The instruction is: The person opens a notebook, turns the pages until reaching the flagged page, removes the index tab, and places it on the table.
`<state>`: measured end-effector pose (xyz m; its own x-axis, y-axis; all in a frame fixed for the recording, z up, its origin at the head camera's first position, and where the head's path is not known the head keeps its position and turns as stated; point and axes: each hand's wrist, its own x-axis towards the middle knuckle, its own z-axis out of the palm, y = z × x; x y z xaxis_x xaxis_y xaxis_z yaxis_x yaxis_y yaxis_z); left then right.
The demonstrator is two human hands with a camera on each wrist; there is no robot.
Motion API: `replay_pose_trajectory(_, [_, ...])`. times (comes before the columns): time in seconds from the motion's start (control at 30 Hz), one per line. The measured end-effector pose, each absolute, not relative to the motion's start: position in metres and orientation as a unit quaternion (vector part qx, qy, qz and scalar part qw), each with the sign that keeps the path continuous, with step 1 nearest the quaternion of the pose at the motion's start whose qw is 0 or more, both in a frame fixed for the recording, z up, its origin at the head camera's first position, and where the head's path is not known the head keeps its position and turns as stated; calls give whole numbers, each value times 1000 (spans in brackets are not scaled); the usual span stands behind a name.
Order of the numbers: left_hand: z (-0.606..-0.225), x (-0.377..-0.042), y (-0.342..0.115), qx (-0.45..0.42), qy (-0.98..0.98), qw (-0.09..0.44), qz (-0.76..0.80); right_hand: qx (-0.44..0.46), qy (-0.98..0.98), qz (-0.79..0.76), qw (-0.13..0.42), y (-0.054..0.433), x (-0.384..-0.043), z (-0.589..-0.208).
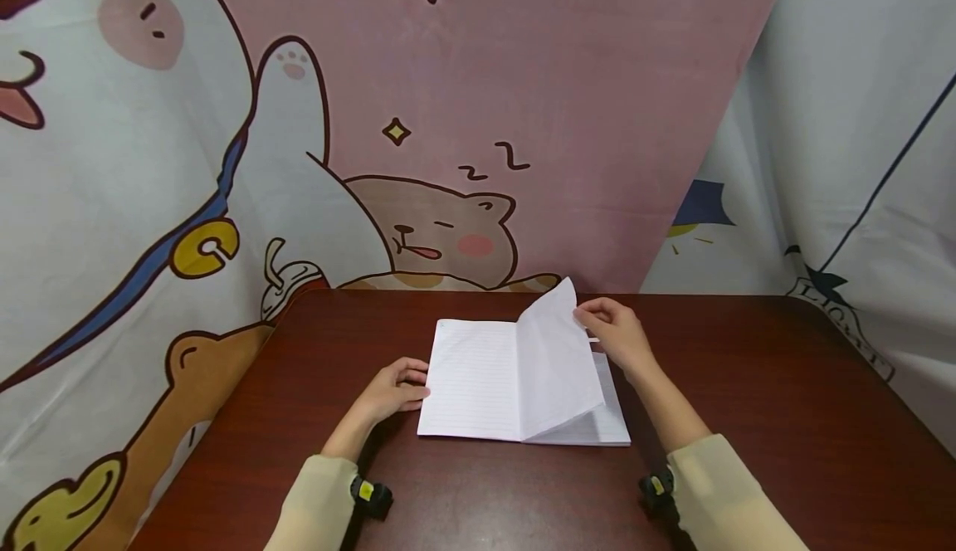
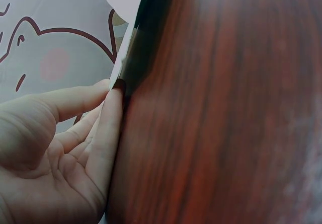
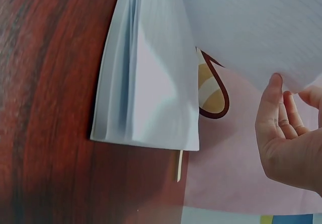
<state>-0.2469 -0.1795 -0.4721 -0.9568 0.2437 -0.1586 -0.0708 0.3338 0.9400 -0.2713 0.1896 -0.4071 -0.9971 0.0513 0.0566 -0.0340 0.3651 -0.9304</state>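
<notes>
An open notebook (image 1: pixel 472 381) with faintly ruled white pages lies on the table. At its left edge is my left hand (image 1: pixel 392 389); in the left wrist view the thumb and a finger pinch that edge (image 2: pixel 122 58). My right hand (image 1: pixel 616 337) pinches the upper outer corner of a raised page (image 1: pixel 556 364), between thumb and fingertips. That page stands up at a slant from the spine and partly covers the right-hand pages (image 1: pixel 612 410) beneath. In the right wrist view, the page block (image 3: pixel 161 83) shows slightly fanned edges.
The dark reddish-brown table (image 1: pixel 508 501) extends around the notebook. A narrow pale strip (image 3: pixel 179 166) sticks out past the notebook's right side. Behind the table hangs a cloth (image 1: pixel 597 119) with cartoon animals. Each sleeve cuff has a small black device (image 1: pixel 371 497) near it.
</notes>
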Motion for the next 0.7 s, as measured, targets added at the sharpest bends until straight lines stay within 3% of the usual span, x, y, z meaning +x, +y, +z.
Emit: replay_pose_trajectory(0.7, [-474, -248, -181, 58, 801, 138, 579, 26, -792, 610, 10, 170, -269, -401])
